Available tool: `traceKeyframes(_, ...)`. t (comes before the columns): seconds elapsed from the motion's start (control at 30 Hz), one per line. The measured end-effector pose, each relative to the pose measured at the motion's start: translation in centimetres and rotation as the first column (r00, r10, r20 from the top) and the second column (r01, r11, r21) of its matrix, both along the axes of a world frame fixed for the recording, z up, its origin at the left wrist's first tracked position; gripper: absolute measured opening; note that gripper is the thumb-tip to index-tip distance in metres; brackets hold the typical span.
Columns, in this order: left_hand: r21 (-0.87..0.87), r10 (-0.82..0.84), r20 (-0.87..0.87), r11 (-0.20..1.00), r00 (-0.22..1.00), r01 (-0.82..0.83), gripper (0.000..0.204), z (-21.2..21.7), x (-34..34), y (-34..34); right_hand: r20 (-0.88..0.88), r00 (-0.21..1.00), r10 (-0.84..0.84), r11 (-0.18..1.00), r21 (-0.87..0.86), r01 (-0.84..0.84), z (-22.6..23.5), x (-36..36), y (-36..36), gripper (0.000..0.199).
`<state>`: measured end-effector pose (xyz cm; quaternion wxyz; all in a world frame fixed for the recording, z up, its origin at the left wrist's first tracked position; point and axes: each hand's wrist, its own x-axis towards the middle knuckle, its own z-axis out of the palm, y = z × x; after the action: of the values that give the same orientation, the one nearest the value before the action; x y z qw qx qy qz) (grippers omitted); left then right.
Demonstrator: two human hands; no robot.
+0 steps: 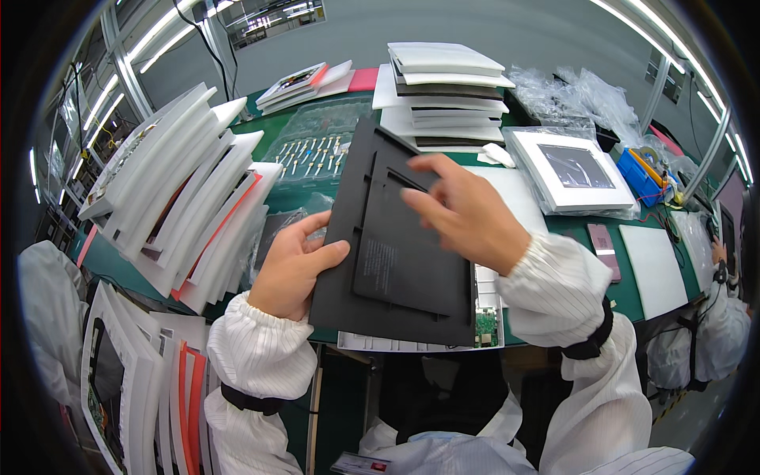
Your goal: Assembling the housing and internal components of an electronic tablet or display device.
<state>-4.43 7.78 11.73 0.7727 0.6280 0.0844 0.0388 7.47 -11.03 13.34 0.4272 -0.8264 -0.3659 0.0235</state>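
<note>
The right hand (467, 210), thumb and forefinger apart, is perhaps just off the black plastic panel (412, 265), whose left edge the left hand (291, 265) clamps. Underneath lie the white housing (376, 343) and green circuit board (486, 325); best keep that edge grip steady, the panel clear of them.

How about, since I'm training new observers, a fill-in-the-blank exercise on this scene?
The left hand holds a panel whose colour is ____.
The table is ____ in colour.
The blue bin stands on the person's ____ side.
Counting both arms, ____ black bands circle the sleeves.

Missing words: black; green; right; two.
</note>
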Motion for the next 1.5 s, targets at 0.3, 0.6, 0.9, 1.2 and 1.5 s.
traceKeyframes(0.3, -0.301, 0.055, -0.096, 0.95, 0.994, -0.081, 0.044, -5.5, -0.6, 2.4, -0.112, 0.932, -0.345, 0.924, 0.132, 0.358, -11.0, -0.2, -11.7, 0.026)
traceKeyframes(0.6, -0.395, 0.063, -0.119, 0.913, 0.991, -0.106, 0.049, -9.5, -2.3, 2.6, -0.211, 0.965, -0.157, 0.977, -0.175, 0.121, -12.1, -1.9, -13.1, 0.014)
traceKeyframes(0.9, -0.386, 0.094, -0.113, 0.913, 0.989, -0.13, 0.043, -10.7, -2.5, 2.0, -0.019, 0.998, 0.068, 0.759, -0.648, -0.064, -10.2, 1.5, -10.7, 0.01)
traceKeyframes(1.2, -0.388, 0.057, -0.084, 0.918, 0.995, -0.085, 0.045, -10.8, -2.4, 2.4, 0.184, 0.916, 0.355, 0.642, -0.761, -0.096, -8.9, 1.5, -8.9, 0.011)
traceKeyframes(1.5, -0.401, 0.097, -0.091, 0.907, 0.991, -0.126, 0.045, -11.5, -3.1, 2.4, 0.102, 0.925, 0.367, 0.595, -0.79, -0.149, -8.6, 1.8, -8.5, 0.014)
